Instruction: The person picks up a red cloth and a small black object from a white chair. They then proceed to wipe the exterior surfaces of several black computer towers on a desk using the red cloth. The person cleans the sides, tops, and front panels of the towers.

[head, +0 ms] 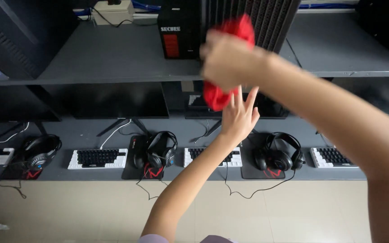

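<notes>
i am looking down from my own head at a long dark grey desk under a grey upper shelf, with pale floor tiles below. on the shelf stands a black computer tower with a ribbed side panel, and a beige box with cables sits farther left. dark monitors hang beneath the shelf. along the desk run white keyboards with black keys, each paired with black headphones on a black mouse mat. my right hand reaches across at the tower's front, fingers clenched round a bunched red cloth, which sticks out above my knuckles and hangs below my fist, up against the tower and the shelf edge. my left hand rises just under the hanging end, fingers spread and released, fingertips touching or nearly touching the cloth; motion blur makes it hard to say which. i judge the cloth light, soft and floppy, not fragile or slippery; it should crumple wherever squeezed, so a full fistful through the middle holds it best.
</notes>
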